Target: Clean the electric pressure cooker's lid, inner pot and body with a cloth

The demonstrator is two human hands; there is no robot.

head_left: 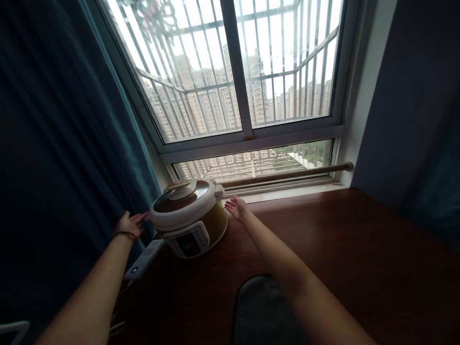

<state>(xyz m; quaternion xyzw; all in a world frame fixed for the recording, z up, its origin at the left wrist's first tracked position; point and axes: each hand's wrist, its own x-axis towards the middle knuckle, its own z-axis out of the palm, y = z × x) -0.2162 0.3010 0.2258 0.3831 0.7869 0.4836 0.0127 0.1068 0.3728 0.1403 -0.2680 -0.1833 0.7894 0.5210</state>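
Both hands flank the cooker (189, 218): left hand (130, 224) touches its left rim, fingers loose; right hand (236, 208) hovers just beside its right side, palm spread, grasping nothing. Cooker sits lidded on the table (341, 249) near the window sill (287, 193), a power strip (143, 259) just left. Seemingly a 2-handed grab is starting; next, both palms must close evenly under the rim.

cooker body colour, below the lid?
Mustard yellow on the cooker, with a white control panel in front; head view.
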